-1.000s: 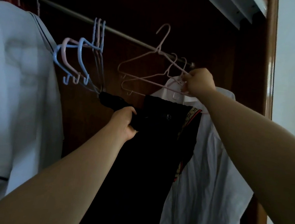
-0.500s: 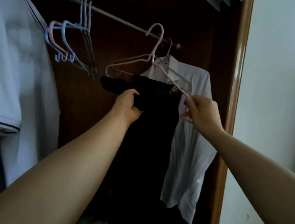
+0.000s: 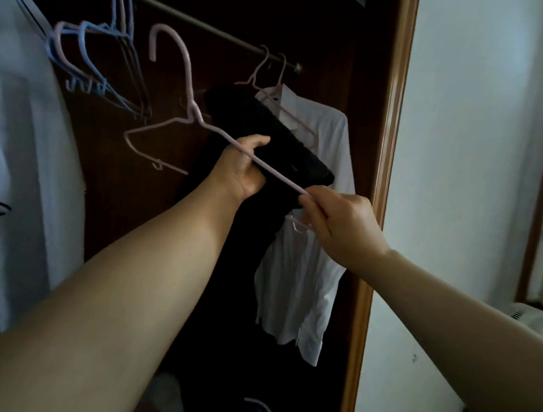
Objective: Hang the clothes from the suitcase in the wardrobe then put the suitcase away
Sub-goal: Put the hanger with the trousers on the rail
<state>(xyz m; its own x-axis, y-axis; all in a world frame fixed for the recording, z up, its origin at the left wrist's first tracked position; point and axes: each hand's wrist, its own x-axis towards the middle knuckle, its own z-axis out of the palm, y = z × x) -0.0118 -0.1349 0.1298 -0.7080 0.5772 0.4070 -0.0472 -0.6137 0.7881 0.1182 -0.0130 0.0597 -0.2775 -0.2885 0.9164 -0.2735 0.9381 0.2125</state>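
A folded black garment [image 3: 269, 136] hangs down inside the dark wardrobe, and my left hand [image 3: 242, 167] grips its folded top from below. A pink wire hanger [image 3: 183, 76] is off the metal rail [image 3: 188, 13] and tilted across the garment, hook pointing up left. My right hand [image 3: 340, 225] pinches the hanger's right end. A white shirt [image 3: 306, 241] hangs on another pink hanger at the rail's right end, behind the black garment. The suitcase is out of view.
Several empty blue and pink hangers [image 3: 92, 58] hang in a bunch left of centre. A light blue shirt [image 3: 25, 118] fills the left side. The brown wardrobe frame [image 3: 386, 150] borders a pale wall at right. A white appliance [image 3: 536, 321] sits low right.
My right hand took the pink hanger off the rail and drew it down and toward me, in front of the black garment. My left hand kept its grip on the garment.
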